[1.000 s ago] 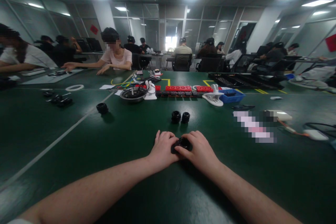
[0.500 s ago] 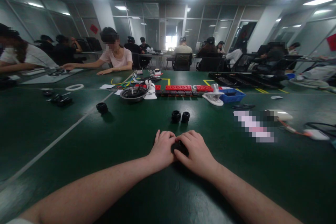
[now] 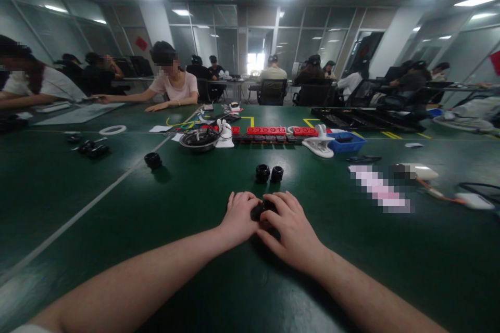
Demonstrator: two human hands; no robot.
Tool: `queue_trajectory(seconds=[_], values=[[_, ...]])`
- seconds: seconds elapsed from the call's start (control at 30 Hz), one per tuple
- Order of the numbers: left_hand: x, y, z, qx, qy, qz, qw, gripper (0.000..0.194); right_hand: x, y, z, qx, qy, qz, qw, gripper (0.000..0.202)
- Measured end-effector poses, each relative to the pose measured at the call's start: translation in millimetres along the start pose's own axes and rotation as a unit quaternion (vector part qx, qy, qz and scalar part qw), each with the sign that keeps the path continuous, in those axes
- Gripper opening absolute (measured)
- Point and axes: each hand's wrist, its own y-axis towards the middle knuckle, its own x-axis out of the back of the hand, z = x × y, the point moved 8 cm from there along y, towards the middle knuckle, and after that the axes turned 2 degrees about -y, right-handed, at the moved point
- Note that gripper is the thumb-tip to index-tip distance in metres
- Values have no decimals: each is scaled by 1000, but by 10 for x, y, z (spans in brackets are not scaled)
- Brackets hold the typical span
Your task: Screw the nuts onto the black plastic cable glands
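A small black part [image 3: 258, 211] sits between my hands on the green table [image 3: 195, 286]. My left hand [image 3: 241, 217] is wrapped round its left side. Over its right side curves my right hand [image 3: 289, 226], the fingers bent and touching it, the thumb lower down. The fingers hide much of the part. Just beyond my hands, two black ring-shaped parts [image 3: 263, 173] stand side by side. Another black part [image 3: 152, 160] stands farther left.
Across the table are red blocks [image 3: 266, 130], a round tray with cables [image 3: 199, 139], a white clamp [image 3: 319, 143] and a blue bin [image 3: 347, 142]. Black parts [image 3: 94, 149] lie at left. A person [image 3: 175, 83] sits at the far left edge.
My right hand's fingers have spread a little, and its thumb has shifted left and down. The black part between my hands shows slightly higher and farther left.
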Motion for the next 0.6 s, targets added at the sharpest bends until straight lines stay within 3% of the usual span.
queue_trajectory(seconds=[0.37, 0.6], values=[[18, 35, 115, 15, -1, -32, 999, 36, 40, -41, -136, -30, -24, -29, 999, 16], [27, 33, 105, 15, 3, -20, 1000, 40, 47, -26, -237, -58, -56, -42, 996, 22]])
